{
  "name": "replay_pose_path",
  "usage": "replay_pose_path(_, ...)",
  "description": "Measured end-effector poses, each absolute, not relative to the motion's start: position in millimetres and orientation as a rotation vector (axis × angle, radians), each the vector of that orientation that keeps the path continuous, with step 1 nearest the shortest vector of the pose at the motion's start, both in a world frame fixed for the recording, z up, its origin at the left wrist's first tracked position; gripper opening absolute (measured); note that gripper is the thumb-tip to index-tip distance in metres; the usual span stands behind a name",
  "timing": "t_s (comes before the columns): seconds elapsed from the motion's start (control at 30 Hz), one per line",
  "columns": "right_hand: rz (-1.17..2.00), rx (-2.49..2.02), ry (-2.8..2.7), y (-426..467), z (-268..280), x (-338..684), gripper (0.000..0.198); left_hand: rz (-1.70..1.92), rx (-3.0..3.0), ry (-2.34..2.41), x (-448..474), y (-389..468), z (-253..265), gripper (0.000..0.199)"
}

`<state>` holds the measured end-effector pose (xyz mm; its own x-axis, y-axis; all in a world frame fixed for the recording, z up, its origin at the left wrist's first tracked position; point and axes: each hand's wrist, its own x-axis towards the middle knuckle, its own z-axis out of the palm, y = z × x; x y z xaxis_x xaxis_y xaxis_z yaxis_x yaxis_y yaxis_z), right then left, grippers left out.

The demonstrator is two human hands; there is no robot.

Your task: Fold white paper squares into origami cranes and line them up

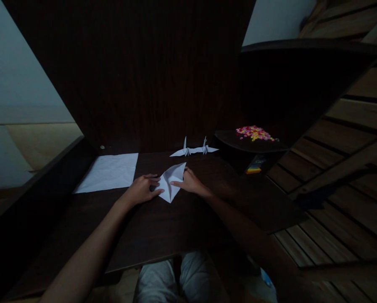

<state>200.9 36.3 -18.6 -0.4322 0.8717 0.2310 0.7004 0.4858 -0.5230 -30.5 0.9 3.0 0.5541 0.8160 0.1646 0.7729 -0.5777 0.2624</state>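
A partly folded white sheet of paper (172, 179) lies between my hands on the dark table, one point up and to the right and another toward me. My left hand (143, 188) grips its left edge, the thumb low and the fingers higher up. My right hand (190, 182) pinches the right side, thumb on the near face and fingers partly hidden behind the paper. Just beyond stand two folded white paper cranes, a left crane (185, 151) and a right crane (205, 149), close together with wings spread.
A flat white sheet (109, 171) lies at the table's left, beside a raised dark side board (33, 181). A small corner shelf (251, 146) at the right bears a pile of colourful small pieces (256, 133). A tall dark panel (150, 84) rises behind the cranes.
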Motion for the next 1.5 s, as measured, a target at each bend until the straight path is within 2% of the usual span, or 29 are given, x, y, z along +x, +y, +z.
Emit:
replay_pose_path(0.1, 0.491, -1.293, -2.260, 36.8, -19.4, 201.1, 0.031, 0.438, 2.658, 1.334, -30.5, 0.2, 5.9, 0.033)
replay_pose_path(0.3, 0.517, -1.308, -2.248, 35.4, -17.7, 200.6, 0.031, 0.489, 2.655, 1.350, -30.3, -1.0, 10.5, 0.027)
replay_pose_path(0.8, 0.526, -1.285, -2.233, 33.1, -16.9, 199.5, 0.024, 0.441, 2.614, 1.530, -29.1, -2.2, 15.5, 0.033)
replay_pose_path(0.93, 0.590, -1.293, -2.154, 30.1, -17.5, 198.1, 0.034, 0.448, 2.594, 1.561, -29.0, -2.7, 15.1, 0.033)
replay_pose_path(1.07, 0.604, -1.104, -2.196, 27.3, -16.1, 198.1, 0.047, 0.471, 2.548, 1.601, -30.3, -1.6, 13.7, 0.032)
replay_pose_path(1.27, 0.571, -0.973, -2.268, 29.7, -20.2, 196.4, 0.049, 0.491, 2.435, 1.639, -32.9, 2.3, 12.7, 0.038)
replay_pose_path(1.4, 0.550, -0.972, -2.340, 32.4, -25.0, 196.4, 0.059, 0.567, 2.331, 1.777, -32.1, 1.5, 15.0, 0.046)
replay_pose_path(1.5, 0.538, -0.991, -2.387, 32.4, -26.0, 197.1, 0.059, 0.656, 2.259, 1.811, -31.3, -0.2, 17.6, 0.049)
